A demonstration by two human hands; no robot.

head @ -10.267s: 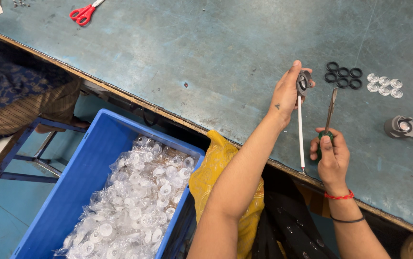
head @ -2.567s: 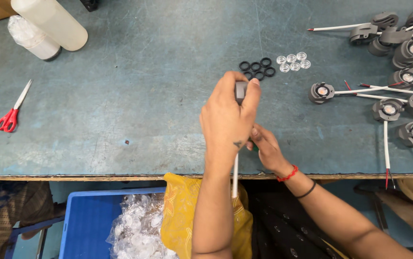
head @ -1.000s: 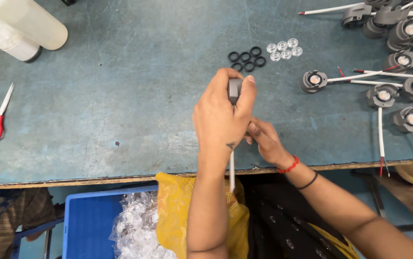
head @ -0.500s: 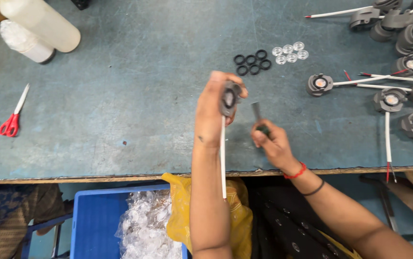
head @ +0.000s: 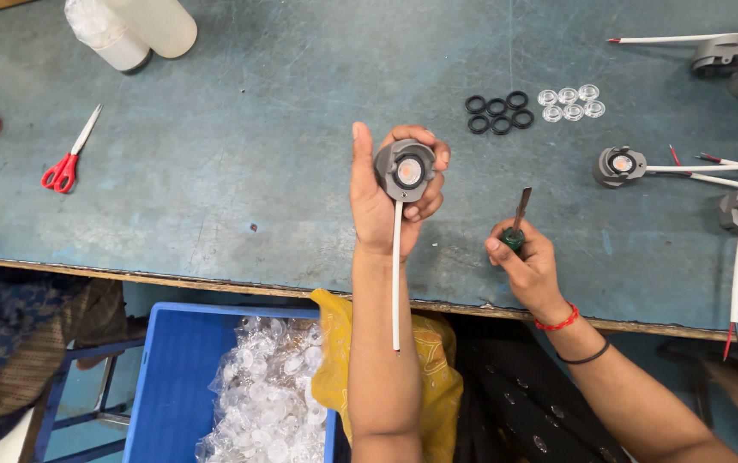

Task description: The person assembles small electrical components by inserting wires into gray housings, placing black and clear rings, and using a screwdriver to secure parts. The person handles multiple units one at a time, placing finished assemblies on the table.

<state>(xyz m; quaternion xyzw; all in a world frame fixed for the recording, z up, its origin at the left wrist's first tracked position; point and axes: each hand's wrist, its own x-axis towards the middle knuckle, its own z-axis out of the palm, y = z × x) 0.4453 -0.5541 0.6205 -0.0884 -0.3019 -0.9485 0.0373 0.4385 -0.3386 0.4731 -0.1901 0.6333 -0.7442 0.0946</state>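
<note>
the light is bright and even, coming from above. the blue table (head: pixel 257 154) has only soft, small shadows. the white bottles (head: pixel 133 30) shine a bit at the top edge. the picture is sharp in the middle, where the left hand (head: pixel 390 201) is. the far corners look a little soft and stretched.

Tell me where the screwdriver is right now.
In the head view the screwdriver is upright in the right hand, right of centre near the table's front edge, beside the grey lamp held in the left hand.
</note>
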